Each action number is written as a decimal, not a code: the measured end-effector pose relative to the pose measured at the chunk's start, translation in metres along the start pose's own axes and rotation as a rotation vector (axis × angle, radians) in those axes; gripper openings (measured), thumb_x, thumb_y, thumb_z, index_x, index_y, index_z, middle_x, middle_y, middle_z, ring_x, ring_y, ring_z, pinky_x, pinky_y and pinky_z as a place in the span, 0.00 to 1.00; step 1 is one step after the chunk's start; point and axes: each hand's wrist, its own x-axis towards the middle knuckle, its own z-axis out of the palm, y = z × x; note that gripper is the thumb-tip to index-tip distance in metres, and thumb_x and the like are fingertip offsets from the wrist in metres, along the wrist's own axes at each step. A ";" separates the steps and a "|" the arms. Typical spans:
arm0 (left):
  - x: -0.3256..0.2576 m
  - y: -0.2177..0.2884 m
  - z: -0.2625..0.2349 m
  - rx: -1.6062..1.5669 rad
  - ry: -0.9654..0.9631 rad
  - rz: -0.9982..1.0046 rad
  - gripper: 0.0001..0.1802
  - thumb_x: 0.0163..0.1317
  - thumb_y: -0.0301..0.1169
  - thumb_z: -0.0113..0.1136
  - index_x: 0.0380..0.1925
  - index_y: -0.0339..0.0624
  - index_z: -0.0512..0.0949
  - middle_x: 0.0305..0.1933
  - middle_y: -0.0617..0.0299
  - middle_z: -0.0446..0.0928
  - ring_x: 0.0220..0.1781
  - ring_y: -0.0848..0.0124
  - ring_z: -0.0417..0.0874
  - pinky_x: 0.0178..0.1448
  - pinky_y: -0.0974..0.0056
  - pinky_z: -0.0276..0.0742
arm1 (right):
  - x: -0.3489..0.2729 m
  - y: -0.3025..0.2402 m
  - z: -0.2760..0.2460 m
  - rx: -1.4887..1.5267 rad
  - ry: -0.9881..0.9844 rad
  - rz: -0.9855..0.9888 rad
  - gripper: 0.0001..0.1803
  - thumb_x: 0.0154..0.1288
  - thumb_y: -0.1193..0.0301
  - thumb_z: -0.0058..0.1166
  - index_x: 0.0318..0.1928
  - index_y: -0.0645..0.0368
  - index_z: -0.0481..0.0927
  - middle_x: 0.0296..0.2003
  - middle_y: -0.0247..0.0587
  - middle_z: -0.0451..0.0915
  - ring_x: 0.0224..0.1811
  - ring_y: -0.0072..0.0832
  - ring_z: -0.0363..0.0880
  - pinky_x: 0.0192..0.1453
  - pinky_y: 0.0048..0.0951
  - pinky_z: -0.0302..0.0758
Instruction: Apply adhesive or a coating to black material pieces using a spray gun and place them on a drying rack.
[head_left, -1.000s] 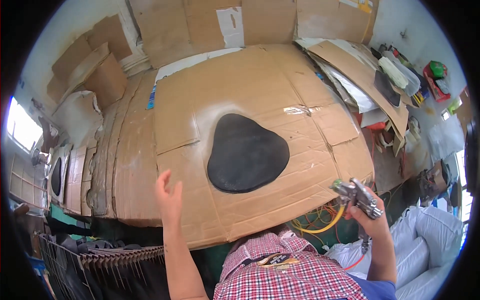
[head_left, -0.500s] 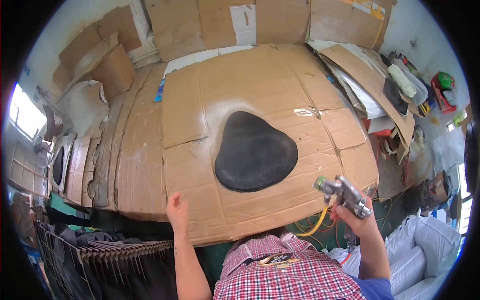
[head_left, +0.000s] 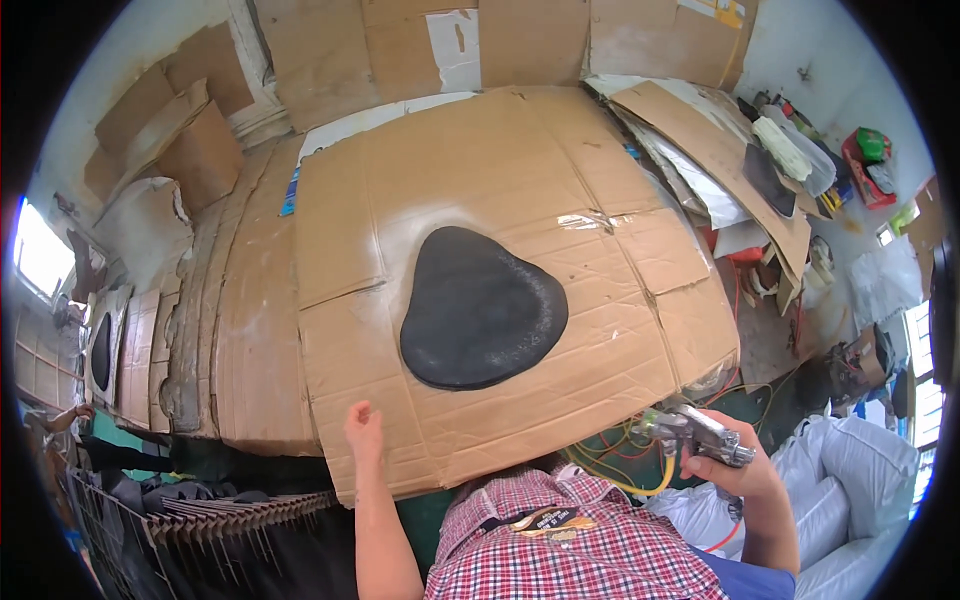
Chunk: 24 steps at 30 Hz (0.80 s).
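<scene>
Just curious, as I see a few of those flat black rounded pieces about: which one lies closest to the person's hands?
The big black piece on the central cardboard sheet, just beyond the left hand; the others sit far off.

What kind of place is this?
Probably a small spray-painting workshop: the right hand holds a spray gun, and a black rounded panel lies on overspray-marked cardboard sheets.

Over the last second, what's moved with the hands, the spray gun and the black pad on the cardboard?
The left hand has drawn back toward the near edge of the cardboard sheet and now rests there. The right hand has kept its grip on the spray gun, held off the sheet's near right corner. The black pad lies where it was; only the camera view has shifted.
</scene>
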 end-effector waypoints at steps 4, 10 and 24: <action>0.016 -0.015 0.042 0.067 -0.057 0.001 0.12 0.50 0.25 0.61 0.38 0.40 0.78 0.34 0.60 0.78 0.36 0.70 0.78 0.42 0.66 0.74 | 0.024 -0.004 0.002 0.136 -0.057 -0.124 0.24 0.57 0.76 0.61 0.53 0.68 0.70 0.37 0.36 0.78 0.37 0.19 0.75 0.42 0.23 0.74; 0.022 -0.009 0.090 0.325 -0.035 0.049 0.13 0.52 0.26 0.58 0.40 0.43 0.79 0.32 0.60 0.79 0.36 0.67 0.80 0.42 0.63 0.75 | 0.024 0.004 -0.022 -0.018 -0.015 -0.089 0.24 0.55 0.76 0.61 0.54 0.66 0.72 0.38 0.35 0.78 0.36 0.17 0.74 0.41 0.22 0.73; 0.025 0.050 0.138 0.724 0.054 0.034 0.20 0.55 0.28 0.59 0.50 0.39 0.74 0.49 0.49 0.76 0.52 0.54 0.77 0.55 0.54 0.73 | 0.031 0.011 -0.045 0.007 -0.117 -0.150 0.25 0.52 0.83 0.56 0.54 0.65 0.73 0.37 0.37 0.79 0.38 0.18 0.76 0.42 0.21 0.73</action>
